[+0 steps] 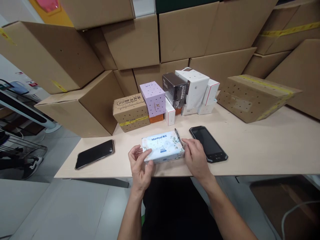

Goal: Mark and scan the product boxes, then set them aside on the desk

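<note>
Between hands (141,170), tissue pack (161,145) crosswise

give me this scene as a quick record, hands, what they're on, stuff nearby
left hand: grips the near left part of a Manhua pack
right hand: appears to pinch a slim dark pen-like object at the pack's right end
far left: phone, screen dark
beside right hand: black handheld device
behind pack: brown taped box, purple box, dark box, white boxes
surface: light table

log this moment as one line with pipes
left hand: holding Manhua pack | right hand: holding dark pen-like tool at pack's right end | left phone: flat on table
</note>
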`<action>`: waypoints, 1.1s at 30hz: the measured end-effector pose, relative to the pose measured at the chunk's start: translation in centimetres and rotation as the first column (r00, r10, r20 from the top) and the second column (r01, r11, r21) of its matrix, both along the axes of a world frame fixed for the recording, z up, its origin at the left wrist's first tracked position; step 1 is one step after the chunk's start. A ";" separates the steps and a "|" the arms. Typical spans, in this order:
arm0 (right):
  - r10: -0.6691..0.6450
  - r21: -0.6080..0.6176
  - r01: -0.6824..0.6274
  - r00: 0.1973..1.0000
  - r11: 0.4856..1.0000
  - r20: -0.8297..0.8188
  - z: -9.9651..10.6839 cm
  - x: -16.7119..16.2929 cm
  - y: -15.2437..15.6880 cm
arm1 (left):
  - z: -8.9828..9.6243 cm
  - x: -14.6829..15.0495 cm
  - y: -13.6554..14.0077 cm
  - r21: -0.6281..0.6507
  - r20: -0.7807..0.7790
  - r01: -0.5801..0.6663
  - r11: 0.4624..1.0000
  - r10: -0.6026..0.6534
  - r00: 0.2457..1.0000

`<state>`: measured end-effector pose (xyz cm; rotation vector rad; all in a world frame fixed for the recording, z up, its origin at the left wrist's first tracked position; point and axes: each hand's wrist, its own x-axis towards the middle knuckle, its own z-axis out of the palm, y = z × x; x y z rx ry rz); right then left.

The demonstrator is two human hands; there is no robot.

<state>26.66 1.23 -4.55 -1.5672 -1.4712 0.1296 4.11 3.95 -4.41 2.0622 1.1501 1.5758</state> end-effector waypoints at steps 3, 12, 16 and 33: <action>0.052 -0.089 -0.048 0.998 0.995 0.045 0.2 0.7 0.6 | 0.0 0.0 0.0 0.000 0.002 -0.004 1.000 0.004 1.000; 0.171 -0.422 -0.045 0.949 0.906 0.266 2.7 1.5 2.2 | -0.1 0.0 -0.1 0.000 -0.008 0.002 1.000 -0.002 1.000; 0.206 -0.473 -0.053 0.938 0.880 0.279 3.1 1.4 2.6 | 0.0 -0.1 -0.1 0.013 -0.029 -0.006 1.000 0.006 1.000; 0.081 -0.046 -0.083 0.995 0.995 -0.060 1.2 1.4 2.3 | 2.5 2.7 -0.9 0.370 -0.378 -0.165 0.914 0.310 0.872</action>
